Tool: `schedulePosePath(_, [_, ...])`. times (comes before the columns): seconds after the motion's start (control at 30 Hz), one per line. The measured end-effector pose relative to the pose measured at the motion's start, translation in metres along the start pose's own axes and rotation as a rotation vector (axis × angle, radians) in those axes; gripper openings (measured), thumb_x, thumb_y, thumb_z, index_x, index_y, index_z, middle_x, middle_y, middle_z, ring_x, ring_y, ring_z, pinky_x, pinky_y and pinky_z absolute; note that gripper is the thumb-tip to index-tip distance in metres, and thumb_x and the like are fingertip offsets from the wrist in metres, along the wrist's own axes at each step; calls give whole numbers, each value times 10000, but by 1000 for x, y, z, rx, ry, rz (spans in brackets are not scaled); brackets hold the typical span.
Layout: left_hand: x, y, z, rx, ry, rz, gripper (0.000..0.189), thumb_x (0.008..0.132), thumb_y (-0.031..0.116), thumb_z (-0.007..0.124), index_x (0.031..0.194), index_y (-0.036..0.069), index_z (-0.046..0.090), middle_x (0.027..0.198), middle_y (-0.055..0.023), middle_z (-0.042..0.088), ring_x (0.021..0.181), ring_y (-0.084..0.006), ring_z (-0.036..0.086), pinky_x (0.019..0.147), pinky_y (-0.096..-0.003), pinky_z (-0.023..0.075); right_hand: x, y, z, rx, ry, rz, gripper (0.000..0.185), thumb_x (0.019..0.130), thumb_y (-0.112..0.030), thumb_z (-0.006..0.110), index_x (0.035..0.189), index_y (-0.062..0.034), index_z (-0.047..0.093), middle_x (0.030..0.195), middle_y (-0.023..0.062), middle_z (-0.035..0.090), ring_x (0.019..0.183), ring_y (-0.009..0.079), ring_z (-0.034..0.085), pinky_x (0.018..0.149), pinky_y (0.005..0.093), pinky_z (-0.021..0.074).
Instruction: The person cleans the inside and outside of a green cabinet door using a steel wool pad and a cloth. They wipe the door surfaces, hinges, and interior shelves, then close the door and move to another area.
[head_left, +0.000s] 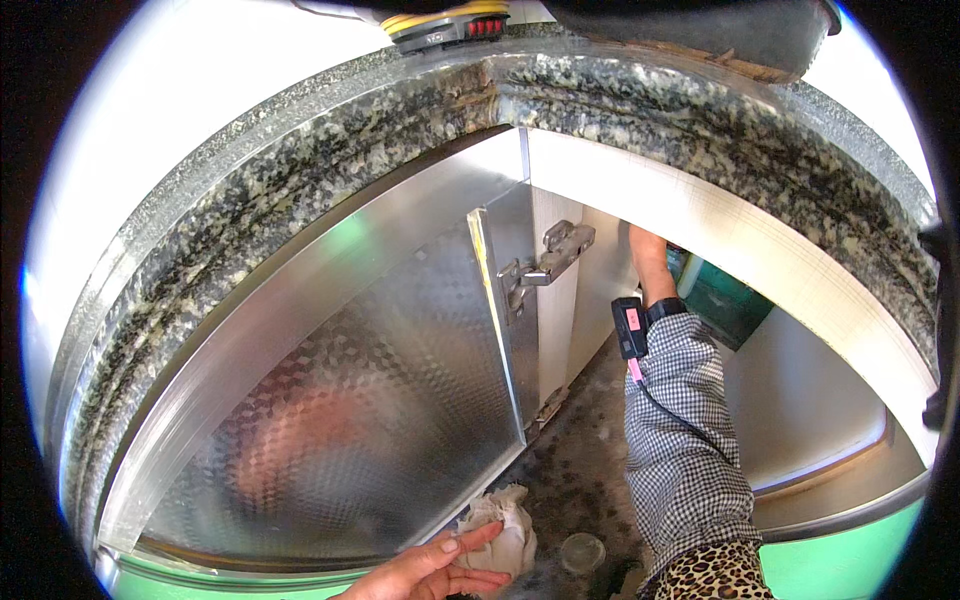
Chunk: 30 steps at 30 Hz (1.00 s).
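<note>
My left hand (442, 566) is at the bottom centre, its fingers spread over a crumpled off-white cloth (510, 534); whether it grips the cloth cannot be told. My right arm, in a black-and-white checked sleeve with a black device at the wrist, reaches into an open cabinet. Of my right hand (649, 247) only the back and wrist show; its fingers are hidden behind the cabinet's pale edge. Near it inside is a dark green object (724, 296). Left of the arm, a metal cabinet hinge (551, 259) joins the patterned metal door (375, 390) to the frame.
A speckled granite countertop edge (637, 97) curves overhead, carrying a black-and-yellow device (450, 28) and a dark pan-like vessel (712, 34). A round clear object (583, 553) lies on the stained dark surface below. Another metal panel (810, 397) stands right of my arm.
</note>
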<state>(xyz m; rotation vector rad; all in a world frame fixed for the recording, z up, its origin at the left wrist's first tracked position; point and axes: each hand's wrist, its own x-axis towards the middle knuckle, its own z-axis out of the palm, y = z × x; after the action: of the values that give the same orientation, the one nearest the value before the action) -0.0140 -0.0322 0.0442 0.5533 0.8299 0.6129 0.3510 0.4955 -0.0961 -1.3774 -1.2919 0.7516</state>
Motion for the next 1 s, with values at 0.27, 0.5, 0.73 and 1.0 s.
schedulePosePath(0.27, [-7, -4, -3, -30, 18, 41, 699, 952, 478, 459, 1464, 35, 288, 1446, -115, 411, 1229, -381, 480, 1093, -472, 288, -69, -51, 19, 65, 262, -146, 507, 839, -1, 438, 1346, 11, 419, 1355, 168, 478, 1213, 302, 446, 1032, 311, 331])
schedulePosePath(0.5, [-8, 2, -1, 0, -4, -16, 716, 952, 484, 455, 1475, 37, 257, 1412, -148, 443, 1230, -362, 484, 1089, -468, 292, -67, -64, 18, -341, 287, -211, 571, 787, 65, 441, 1355, 6, 424, 1341, 177, 487, 1216, 300, 460, 1010, 343, 365])
schedulePosePath(0.73, [-9, 0, 1, -10, 6, 2, 724, 949, 484, 460, 1476, 33, 252, 1401, -153, 450, 1226, -370, 489, 1085, -470, 297, -152, -64, 48, -36, 257, -429, 825, 730, 229, 301, 1483, -107, 285, 1564, 144, 155, 1429, 301, 189, 1143, 324, 193])
schedulePosePath(1.0, [-11, -9, 4, -15, 35, 95, 707, 939, 467, 485, 1455, 19, 301, 1439, -145, 411, 1214, -410, 488, 1076, -493, 309, -178, -60, 54, 0, 151, -167, 841, 723, 211, 328, 1502, -57, 158, 1564, 188, 82, 1449, 307, 84, 1178, 367, 75])
